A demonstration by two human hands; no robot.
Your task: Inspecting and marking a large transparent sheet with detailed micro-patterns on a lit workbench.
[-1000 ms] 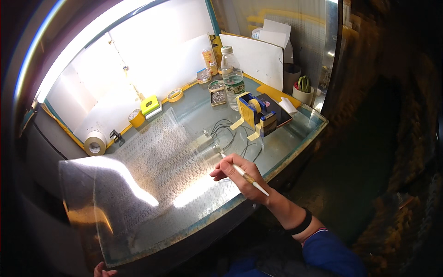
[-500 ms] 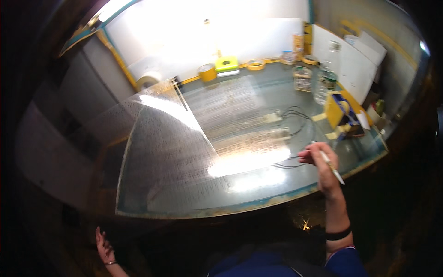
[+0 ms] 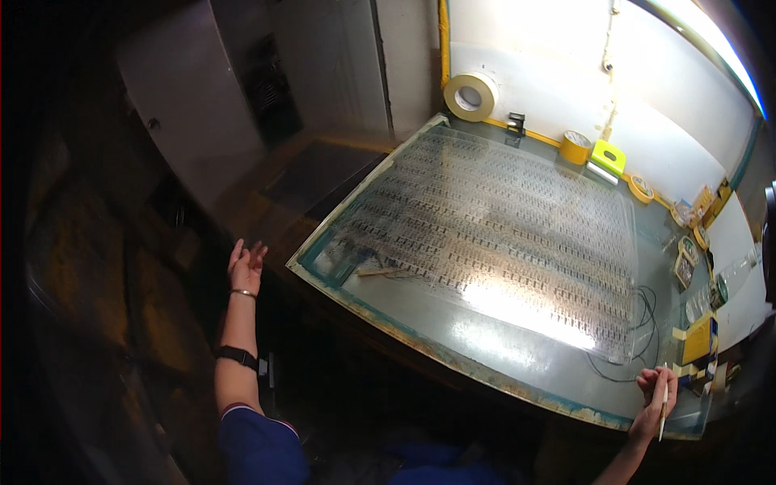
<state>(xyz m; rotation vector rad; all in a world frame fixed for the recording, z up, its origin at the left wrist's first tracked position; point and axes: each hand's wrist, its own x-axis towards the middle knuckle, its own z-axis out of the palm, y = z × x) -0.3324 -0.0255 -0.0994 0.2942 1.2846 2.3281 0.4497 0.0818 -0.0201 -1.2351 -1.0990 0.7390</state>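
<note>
My left hand [image 3: 247, 265] is raised just off the table's left corner, fingers apart, holding nothing. At the lower right, my right hand [image 3: 656, 398] is closed around a slim white pen-like tool [image 3: 664, 415] with a brownish band. Its exact kind is too small to tell. That hand is over the table's near right corner. Between my hands, a large see-through sheet [image 3: 517, 226] with rows of small dark marks lies flat on the glass-topped table [image 3: 420, 311]. Glare hides some of its near part. A small light-brown strip [image 3: 373, 272] lies by its near left corner.
Along the back stand a wide tape roll [image 3: 471, 97], a yellow tape roll [image 3: 575, 147] and a lime-green block [image 3: 609, 158]. On the right are a black cable [image 3: 647, 311], a clear bottle [image 3: 731, 275] and a yellow-blue box [image 3: 697, 339]. Cabinets [image 3: 186, 97] stand at the left.
The view has swung left, so the table sits further right. My left hand has come up from below. A see-through sheet reaching past the table's left edge no longer shows there.
</note>
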